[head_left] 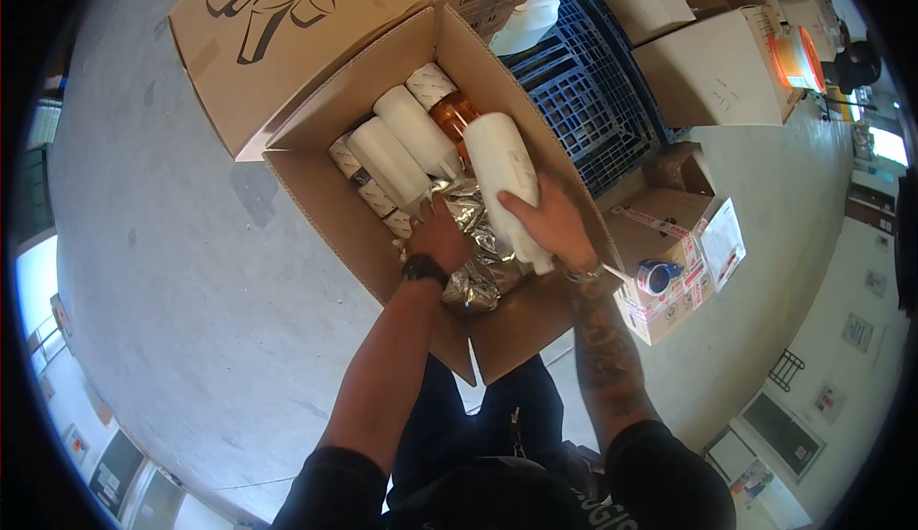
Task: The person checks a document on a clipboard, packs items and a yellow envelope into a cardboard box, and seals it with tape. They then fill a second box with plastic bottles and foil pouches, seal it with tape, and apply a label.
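A large open cardboard box (pixel 330 200) stands before me. My right hand (pixel 553 224) is closed around a white plastic bottle (pixel 504 162), held tilted over the box's right side. Inside the box, my left hand (pixel 441 235) has its fingers bent into a shiny silver foil bag (pixel 475 286); the fingertips are partly hidden. Two more white bottles (pixel 390 160) lie side by side beyond that hand. Next to them is an amber container (pixel 453 117). Several small rolls with printed wrapping (pixel 430 83) line the far end and left wall.
A closed carton (pixel 306 28) adjoins the box at the far left. Blue plastic pallets (pixel 583 99) lie to the right, with a white jug (pixel 526 25) on them. A tape roll (pixel 655 277) and papers (pixel 724 243) rest on a smaller carton (pixel 660 315) at right. More cartons (pixel 712 66) stand behind.
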The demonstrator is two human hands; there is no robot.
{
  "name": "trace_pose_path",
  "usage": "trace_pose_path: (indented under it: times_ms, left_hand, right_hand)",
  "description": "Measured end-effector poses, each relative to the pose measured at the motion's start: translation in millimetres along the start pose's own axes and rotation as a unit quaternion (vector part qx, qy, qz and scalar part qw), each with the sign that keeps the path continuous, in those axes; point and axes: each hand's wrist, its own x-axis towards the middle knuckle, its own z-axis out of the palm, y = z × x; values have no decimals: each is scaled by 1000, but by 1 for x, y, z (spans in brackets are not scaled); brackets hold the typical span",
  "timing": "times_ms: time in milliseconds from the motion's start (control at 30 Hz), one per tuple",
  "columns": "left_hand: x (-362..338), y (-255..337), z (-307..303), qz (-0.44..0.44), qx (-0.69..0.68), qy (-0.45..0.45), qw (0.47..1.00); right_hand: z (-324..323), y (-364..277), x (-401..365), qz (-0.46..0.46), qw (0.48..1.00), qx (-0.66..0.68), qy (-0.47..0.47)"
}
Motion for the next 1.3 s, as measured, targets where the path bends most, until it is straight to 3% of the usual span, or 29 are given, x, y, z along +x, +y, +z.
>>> trace_pose_path:
  times_ms: [133,233,333,400,533,600,633,733,767,867,933,1000,1133,1167,1267,1300]
  left_hand:
    - [10,6,0,-26,29,-4,999]
    - [26,-11,-8,-16,-37,-54,998]
    - [17,-21,-7,4,-99,66,993]
    - [-4,-17,-19,-59,-225,127,964]
    - [11,-32,-9,-131,-448,299,833]
    - [33,-34,-12,-243,-374,366,817]
    - [20,-16,-33,-294,-260,344,853]
    - [24,-19,-35,-221,-243,282,901]
    - [25,-19,-26,-186,-221,306,907]
    - [15,-7,-6,-10,-312,162,936]
    - [23,7,20,54,-223,92,969]
    - [43,18,52,78,-142,98,982]
    - [57,37,49,99,3,61,993]
    - [59,38,47,107,-16,15,994]
    - [58,26,49,214,-109,-4,971]
    - [58,25,37,266,-96,-56,957]
  right_hand:
    - [-22,28,-48,35,992,96,-67]
    - [-24,45,-80,87,974,178,-107]
    - [-19,54,-97,124,951,254,-125]
    - [-17,60,-99,140,949,255,-120]
    - [-19,58,-102,140,933,321,-87]
    - [-19,64,-100,116,931,340,-71]
    - [-22,66,-104,123,927,348,-70]
    - [-29,70,-105,121,920,365,-68]
    - [-32,70,-109,113,921,366,-71]
    - [-47,62,-129,107,917,375,-83]
    - [-58,55,-146,108,919,369,-86]
    - [-65,53,-160,104,927,349,-88]
    - [-68,64,-175,104,927,350,-81]
    - [-69,64,-176,110,930,342,-81]
    - [-64,72,-181,102,938,325,-71]
    - [-61,75,-183,98,939,323,-64]
